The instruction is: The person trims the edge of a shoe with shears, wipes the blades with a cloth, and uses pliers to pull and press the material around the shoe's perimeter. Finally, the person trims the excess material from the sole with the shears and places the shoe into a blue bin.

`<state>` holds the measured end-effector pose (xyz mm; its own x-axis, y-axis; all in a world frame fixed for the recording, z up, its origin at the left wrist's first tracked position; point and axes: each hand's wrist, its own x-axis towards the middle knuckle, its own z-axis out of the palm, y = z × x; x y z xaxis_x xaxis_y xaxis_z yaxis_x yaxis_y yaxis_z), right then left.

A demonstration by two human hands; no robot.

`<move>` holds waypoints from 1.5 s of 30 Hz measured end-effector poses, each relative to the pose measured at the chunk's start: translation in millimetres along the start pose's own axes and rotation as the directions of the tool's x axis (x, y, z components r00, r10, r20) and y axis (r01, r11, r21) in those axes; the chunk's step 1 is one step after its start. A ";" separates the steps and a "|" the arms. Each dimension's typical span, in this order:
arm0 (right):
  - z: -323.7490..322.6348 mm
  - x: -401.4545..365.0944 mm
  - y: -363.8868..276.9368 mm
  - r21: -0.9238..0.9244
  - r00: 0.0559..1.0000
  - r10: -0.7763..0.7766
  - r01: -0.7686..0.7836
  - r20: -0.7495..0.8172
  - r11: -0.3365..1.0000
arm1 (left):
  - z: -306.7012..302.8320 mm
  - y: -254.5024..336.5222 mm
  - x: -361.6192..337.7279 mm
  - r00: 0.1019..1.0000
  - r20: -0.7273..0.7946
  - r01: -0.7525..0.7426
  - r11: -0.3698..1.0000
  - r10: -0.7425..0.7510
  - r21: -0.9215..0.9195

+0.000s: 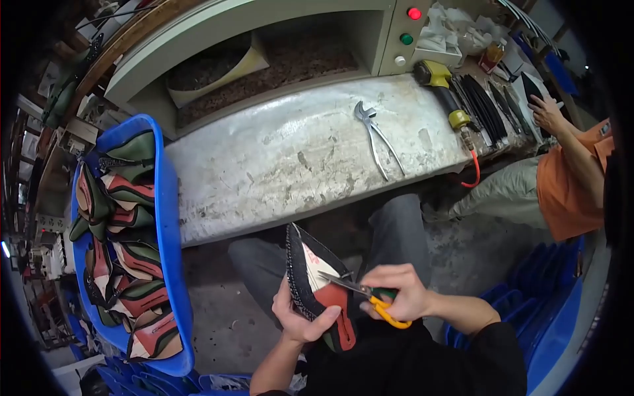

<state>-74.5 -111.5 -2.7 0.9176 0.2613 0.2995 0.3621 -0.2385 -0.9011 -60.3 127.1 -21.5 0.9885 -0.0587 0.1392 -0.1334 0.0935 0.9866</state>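
The dark rim of the lens cuts off every corner, and the shelves at the far left blur into clutter that cannot be made out. The worn grey tabletop (284,165) runs across the middle, with a machine housing (264,26) behind it whose recess is dim and its contents unclear. At the left a blue bin (173,218) is piled with red, green and black shoe pieces, its near end partly hidden by other blue crates. On the right a co-worker in an orange shirt (568,191) is cut by the edge, with one hand (547,113) resting on black strips at the far end of the tabletop. The shoe upper (310,284) is held over the person's lap, just in front of the near edge of the tabletop. It stands on edge and has a black border with pale stitching, a white inner panel and a red patch at its near end. The left hand (300,320) is curled around its lower edge, thumb pressed on the red patch and fingers hidden behind. The right hand (399,290) is closed on orange-handled scissors (370,294), whose blades lie against the white panel; how far apart they are is hard to tell. Pliers (376,135) lie on the tabletop, well apart from both hands.
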 end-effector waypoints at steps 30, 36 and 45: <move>-29.0 -298.4 214.6 0.341 0.117 0.993 -0.935 0.020 0.103 | 6.3 -4.6 49.2 0.755 0.508 -0.504 0.863 0.414 0.046; -44.3 -270.8 173.3 0.357 0.031 0.999 -0.934 0.028 0.019 | -2.6 -9.8 52.6 0.762 0.539 -0.482 0.870 0.360 0.100; -129.6 -44.1 18.2 -0.193 0.821 0.435 -0.526 -0.370 0.828 | -9.2 -18.8 66.4 0.836 0.471 -0.406 0.895 0.280 0.188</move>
<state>-87.1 -248.6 8.3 0.9715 -0.2350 -0.0307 -0.1513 -0.5154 -0.8435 8.5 130.5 -31.5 0.7560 -0.4911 0.4328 -0.5336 -0.0795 0.8420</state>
